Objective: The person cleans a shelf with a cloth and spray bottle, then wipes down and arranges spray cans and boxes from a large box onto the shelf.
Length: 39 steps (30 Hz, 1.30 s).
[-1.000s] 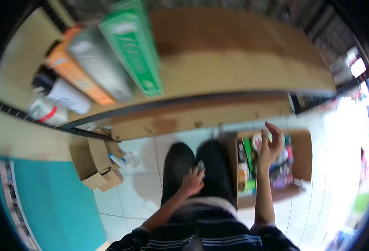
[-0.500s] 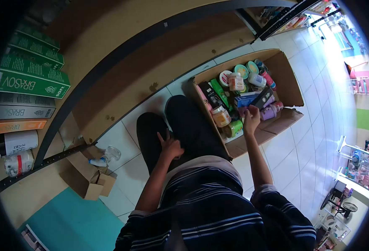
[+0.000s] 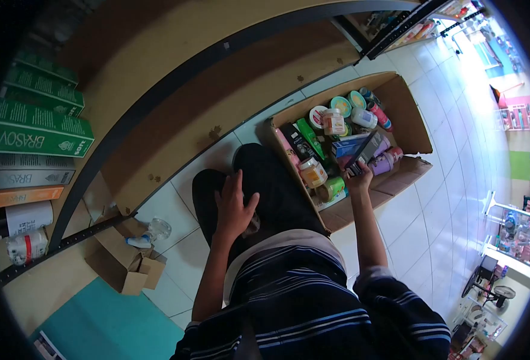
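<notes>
My right hand (image 3: 357,179) is closed on the lower end of a slim dark box (image 3: 368,147), which tilts up over the other goods in a cardboard carton (image 3: 414,114). Around it lie a blue box (image 3: 348,146), a purple container (image 3: 382,163), a jar with peach-coloured contents (image 3: 313,173), a white-lidded jar (image 3: 333,122), a white bottle (image 3: 364,117) and a green jar (image 3: 331,189). Over my thigh, my left hand (image 3: 236,210) is open, fingers apart, holding nothing.
A low shelf (image 3: 187,129) with a dark metal edge runs along the far side. Green Brasov boxes (image 3: 40,135) stand on shelving at the left. A small opened carton (image 3: 124,258) and a clear plastic bottle (image 3: 158,229) lie on the tiled floor.
My right hand now grips the dark box and its near end has lifted. My left hand has risen from my thigh, and its fingers have straightened and spread.
</notes>
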Motion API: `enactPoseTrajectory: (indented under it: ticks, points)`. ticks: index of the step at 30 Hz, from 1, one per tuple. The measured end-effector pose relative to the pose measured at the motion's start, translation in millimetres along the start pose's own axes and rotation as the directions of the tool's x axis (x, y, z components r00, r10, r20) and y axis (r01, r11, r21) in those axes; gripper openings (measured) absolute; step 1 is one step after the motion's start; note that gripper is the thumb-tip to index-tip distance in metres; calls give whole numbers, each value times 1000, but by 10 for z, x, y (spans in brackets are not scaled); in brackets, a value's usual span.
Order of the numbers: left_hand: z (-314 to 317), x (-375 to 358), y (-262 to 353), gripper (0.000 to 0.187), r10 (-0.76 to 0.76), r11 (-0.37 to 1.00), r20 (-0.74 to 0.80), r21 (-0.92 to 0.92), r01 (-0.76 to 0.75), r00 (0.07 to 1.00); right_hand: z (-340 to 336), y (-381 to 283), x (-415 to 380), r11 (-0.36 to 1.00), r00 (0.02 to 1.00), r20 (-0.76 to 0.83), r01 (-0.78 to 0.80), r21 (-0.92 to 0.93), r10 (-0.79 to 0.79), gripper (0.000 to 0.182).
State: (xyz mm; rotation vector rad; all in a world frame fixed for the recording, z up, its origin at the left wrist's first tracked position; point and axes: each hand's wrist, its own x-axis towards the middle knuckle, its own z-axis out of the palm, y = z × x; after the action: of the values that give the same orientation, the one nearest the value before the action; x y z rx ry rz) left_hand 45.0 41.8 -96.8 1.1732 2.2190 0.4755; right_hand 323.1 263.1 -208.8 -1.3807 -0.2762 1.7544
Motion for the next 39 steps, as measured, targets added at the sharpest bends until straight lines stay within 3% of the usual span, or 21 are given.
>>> enactPoseTrajectory:
  ticks: [1,4,7,9,10,12,13,14,15,17,19,21,23,25,27,30,31,33,35,37,39]
  points:
    - [-34,42,7,59,76,975,-11,-209,-77,997,-32,1,-109,956,921,367,-215,198,131,33]
    - [-163,126,165,55,150,806,37,-583,-100,988,425,141,-798,930,907,405,-243,276,117,37]
    - [-50,186,278,58,218,586,138,-810,-16,966,955,217,-1400,911,672,708,-399,101,216,41]
    - [-135,152,465,61,363,189,211,-970,150,908,1266,322,-1675,661,270,891,-749,-43,365,42]
    - [-158,107,534,61,340,188,193,-973,134,920,1359,415,-1778,647,242,893,-759,-69,379,42]
    - [-216,0,628,60,127,288,-150,-940,-181,980,1505,587,-1964,919,674,638,-363,-152,372,44]
    - [-296,-26,637,60,103,296,-169,-936,-193,980,1595,633,-2043,910,651,650,-377,-171,392,44]
    - [-380,-54,643,59,-1,353,-305,-891,-285,952,1684,661,-2124,914,705,667,65,-400,242,42]
    - [-435,-69,628,58,-93,419,-436,-833,-363,895,1764,690,-2207,691,680,729,489,-533,80,40]
    - [-507,-64,547,49,-142,389,-479,-832,-397,866,1864,742,-2351,580,618,787,640,-504,1,40]
    - [-634,-78,452,44,-260,113,-319,-947,-300,911,1935,743,-2445,225,373,919,914,-339,-130,40]
    - [-761,-47,271,35,-280,30,-266,-963,-269,922,1952,612,-2423,218,359,933,912,-348,-9,40]
    - [-835,-65,118,36,-198,-263,-208,-930,-257,958,1897,609,-2308,764,648,735,368,-530,198,46]
    - [-866,-94,36,44,-143,-291,-195,-929,-230,970,1733,877,-2032,662,677,714,455,-596,177,48]
    - [-963,-149,80,49,-11,-366,-210,-909,-199,978,1353,1240,-1762,-110,318,925,947,-301,209,45]
    - [-978,-178,92,58,87,-482,-195,-867,-130,977,1055,1575,-1773,-178,163,916,979,-103,366,36]
    - [-984,-186,101,62,155,-570,-192,-819,-71,969,1086,1592,-1715,-178,159,917,979,-98,366,36]
    - [-955,-192,92,62,207,-639,-219,-768,-38,953,1181,1587,-1540,83,355,798,891,-447,486,29]
    - [-941,-184,87,61,271,-658,-250,-753,-11,930,1265,1494,-1421,103,355,789,881,-462,501,19]
    - [-957,-190,127,61,175,-612,-216,-788,-66,961,1325,1418,-1296,569,611,624,321,-757,487,16]
    - [-932,-225,176,60,-45,-510,-144,-848,-147,989,1726,933,-1725,811,625,756,331,-483,195,18]
